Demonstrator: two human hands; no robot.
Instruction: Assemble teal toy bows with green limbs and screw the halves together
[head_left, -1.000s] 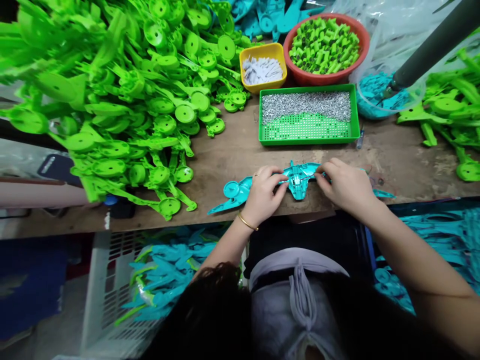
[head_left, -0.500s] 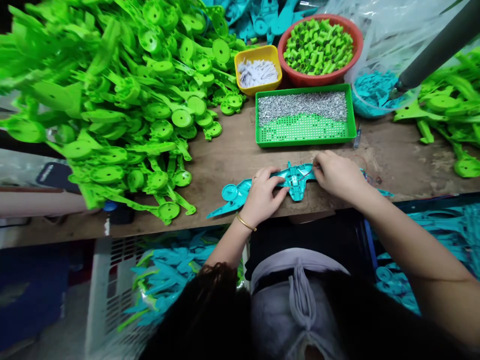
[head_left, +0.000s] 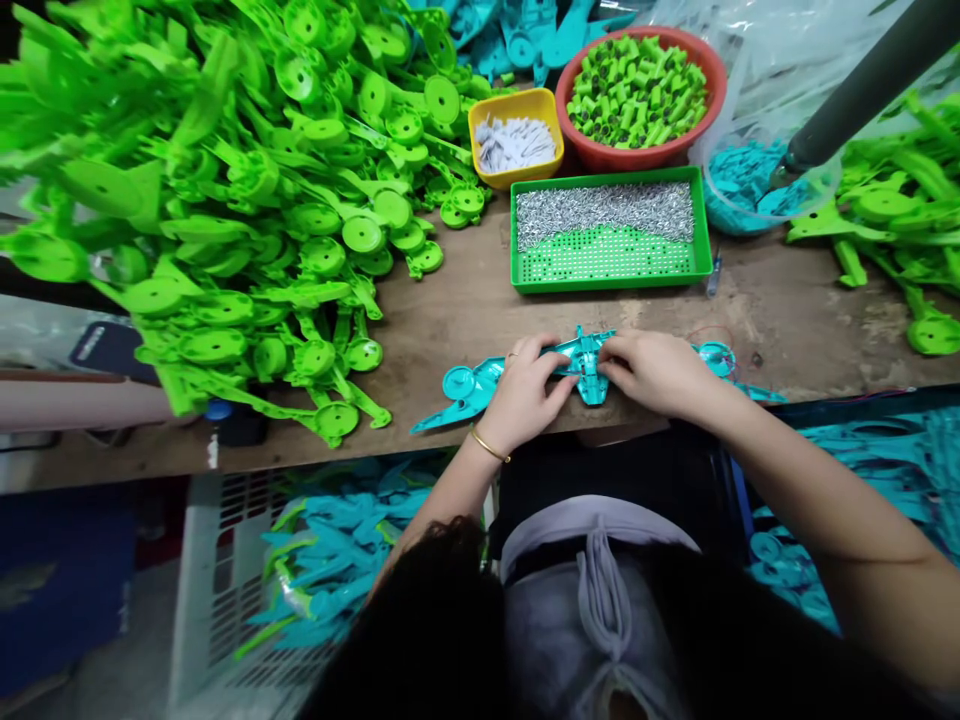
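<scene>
A teal plastic toy frame (head_left: 469,385) with round ends lies flat on the wooden bench near its front edge. My left hand (head_left: 525,392) presses on it left of its middle, fingers curled over the part. My right hand (head_left: 652,370) covers the middle from the right, fingers closed on the frame's centre piece. What the fingertips pinch, if anything small, is hidden. The frame's right round end (head_left: 716,355) shows beyond my right hand.
A big heap of green plastic frames (head_left: 225,190) fills the left of the bench. Behind the hands stand a green tray of small metal pins (head_left: 607,225), a yellow tub of white bits (head_left: 514,140), a red bowl of green tubes (head_left: 637,95). More green parts (head_left: 892,220) lie right; teal parts in crates below.
My right hand has slid left from the frame's right side onto its middle, uncovering the right round end. The left hand has stayed put.
</scene>
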